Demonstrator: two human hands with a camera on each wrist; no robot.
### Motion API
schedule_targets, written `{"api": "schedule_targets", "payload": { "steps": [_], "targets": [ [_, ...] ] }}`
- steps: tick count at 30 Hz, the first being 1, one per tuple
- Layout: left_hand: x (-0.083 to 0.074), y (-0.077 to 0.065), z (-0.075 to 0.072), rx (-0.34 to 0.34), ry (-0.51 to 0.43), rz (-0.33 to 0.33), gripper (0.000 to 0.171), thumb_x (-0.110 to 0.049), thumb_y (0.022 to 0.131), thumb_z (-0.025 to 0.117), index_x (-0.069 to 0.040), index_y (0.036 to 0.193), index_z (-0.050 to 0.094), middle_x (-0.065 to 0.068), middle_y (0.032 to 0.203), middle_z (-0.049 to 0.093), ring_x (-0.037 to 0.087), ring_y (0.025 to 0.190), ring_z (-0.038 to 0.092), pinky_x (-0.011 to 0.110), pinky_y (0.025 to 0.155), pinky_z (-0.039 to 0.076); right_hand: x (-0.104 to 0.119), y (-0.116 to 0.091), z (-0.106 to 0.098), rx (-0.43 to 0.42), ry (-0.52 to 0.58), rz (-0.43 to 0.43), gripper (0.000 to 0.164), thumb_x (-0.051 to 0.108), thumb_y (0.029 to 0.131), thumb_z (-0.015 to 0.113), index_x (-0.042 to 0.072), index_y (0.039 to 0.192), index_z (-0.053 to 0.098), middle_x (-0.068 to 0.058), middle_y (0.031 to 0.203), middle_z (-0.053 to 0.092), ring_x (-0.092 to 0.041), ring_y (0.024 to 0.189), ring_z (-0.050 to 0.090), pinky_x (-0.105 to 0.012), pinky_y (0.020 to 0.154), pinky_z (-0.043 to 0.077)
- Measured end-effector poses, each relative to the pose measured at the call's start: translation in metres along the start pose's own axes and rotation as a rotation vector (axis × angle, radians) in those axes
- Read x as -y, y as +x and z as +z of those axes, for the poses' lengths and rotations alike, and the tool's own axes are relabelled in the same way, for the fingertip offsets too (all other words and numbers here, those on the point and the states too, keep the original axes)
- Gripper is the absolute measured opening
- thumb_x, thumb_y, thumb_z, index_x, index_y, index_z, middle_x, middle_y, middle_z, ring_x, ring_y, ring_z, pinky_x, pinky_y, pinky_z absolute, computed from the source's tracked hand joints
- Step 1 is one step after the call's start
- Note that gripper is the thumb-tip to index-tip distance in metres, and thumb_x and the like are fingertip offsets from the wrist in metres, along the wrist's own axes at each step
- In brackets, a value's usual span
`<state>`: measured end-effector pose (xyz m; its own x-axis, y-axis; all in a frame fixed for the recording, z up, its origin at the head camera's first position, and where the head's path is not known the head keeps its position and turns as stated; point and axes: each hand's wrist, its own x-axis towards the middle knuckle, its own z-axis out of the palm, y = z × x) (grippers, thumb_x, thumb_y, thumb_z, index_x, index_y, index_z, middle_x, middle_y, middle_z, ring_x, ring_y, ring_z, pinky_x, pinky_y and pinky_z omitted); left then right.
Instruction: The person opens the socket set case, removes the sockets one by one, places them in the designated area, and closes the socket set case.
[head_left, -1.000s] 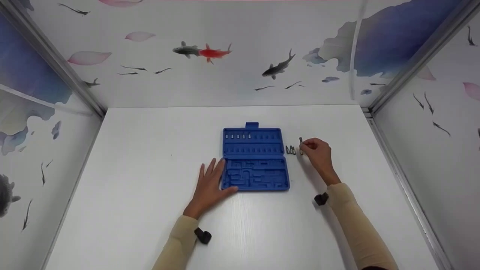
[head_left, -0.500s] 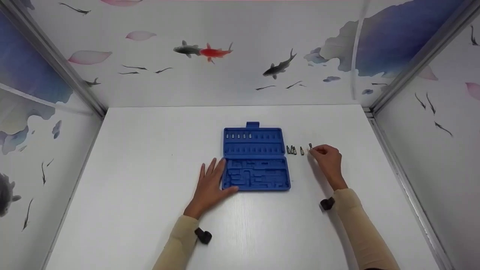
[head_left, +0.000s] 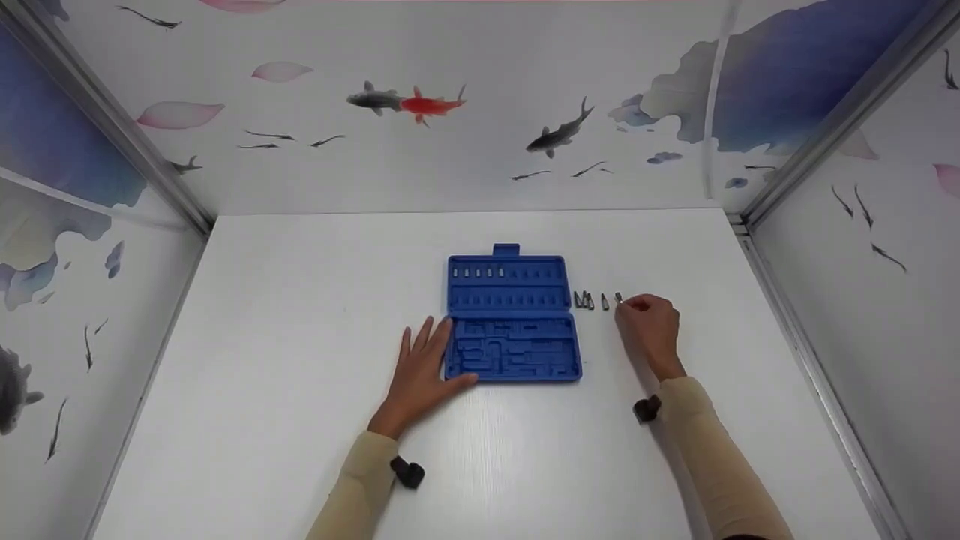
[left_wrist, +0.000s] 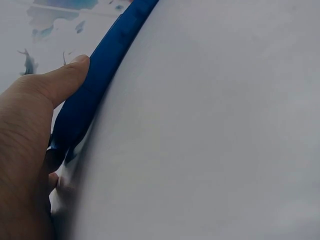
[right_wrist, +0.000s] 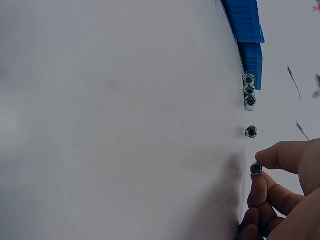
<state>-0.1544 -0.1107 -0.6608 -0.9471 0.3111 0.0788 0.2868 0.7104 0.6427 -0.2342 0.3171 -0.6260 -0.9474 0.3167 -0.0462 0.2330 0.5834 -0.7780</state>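
Note:
A blue socket-set case (head_left: 513, 345) lies unfolded on the white table. Against its left and front edges rests my left hand (head_left: 420, 379), fingers spread and straight; in the left wrist view the thumb (left_wrist: 70, 77) lies on the case's edge. To the right of the case, my right hand (head_left: 652, 330) pinches a small metal socket (right_wrist: 256, 169) between thumb and fingertips, its square hole showing in the right wrist view. Just left of it stands a single socket (head_left: 604, 302). Several more sockets (head_left: 583, 301) are grouped close beside the case.
Several small sockets (head_left: 478, 273) sit in the left part of the lid's upper row of slots. The base tray (head_left: 517, 367) has moulded recesses. Printed walls (head_left: 480, 172) enclose the white table (head_left: 262, 337) at the back and both sides.
My right hand has shifted right and slightly toward me with the pinched socket, then lowered it near the table. The single socket beside it shows more plainly. My left hand stays put.

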Motion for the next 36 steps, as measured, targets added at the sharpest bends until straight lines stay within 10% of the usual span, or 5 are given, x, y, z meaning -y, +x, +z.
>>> {"api": "schedule_targets", "payload": {
  "steps": [13,19,36],
  "targets": [
    [-0.002,-0.001,-0.001,-0.004,-0.029,0.01,0.115,-0.071,0.094,0.074,-0.012,0.177,0.021,0.007,0.182,0.024,0.029,0.171,0.008,0.052,0.136,-0.01,0.005,0.0,-0.002,0.008,-0.053,-0.04,0.027,0.019,0.104,0.068,-0.002,0.117,0.078,-0.02,0.11,0.074,-0.032,0.099,0.065,-0.041,0.086,0.052],
    [-0.001,-0.001,-0.001,-0.007,-0.025,0.01,0.116,-0.072,0.093,0.074,-0.011,0.177,0.021,0.007,0.182,0.025,0.028,0.171,0.009,0.05,0.136,-0.01,0.014,0.001,-0.006,0.01,0.011,-0.207,0.027,0.015,0.105,0.076,-0.004,0.124,0.078,-0.022,0.117,0.074,-0.035,0.109,0.061,-0.043,0.092,0.048],
    [0.0,-0.001,-0.001,-0.011,-0.017,0.006,0.116,-0.073,0.094,0.073,-0.012,0.177,0.021,0.006,0.182,0.025,0.028,0.171,0.008,0.05,0.136,-0.011,0.06,-0.006,0.022,0.316,0.106,-0.414,0.03,0.014,0.103,0.08,-0.001,0.129,0.077,-0.015,0.128,0.074,-0.032,0.12,0.066,-0.045,0.1,0.055]
  ]
}}
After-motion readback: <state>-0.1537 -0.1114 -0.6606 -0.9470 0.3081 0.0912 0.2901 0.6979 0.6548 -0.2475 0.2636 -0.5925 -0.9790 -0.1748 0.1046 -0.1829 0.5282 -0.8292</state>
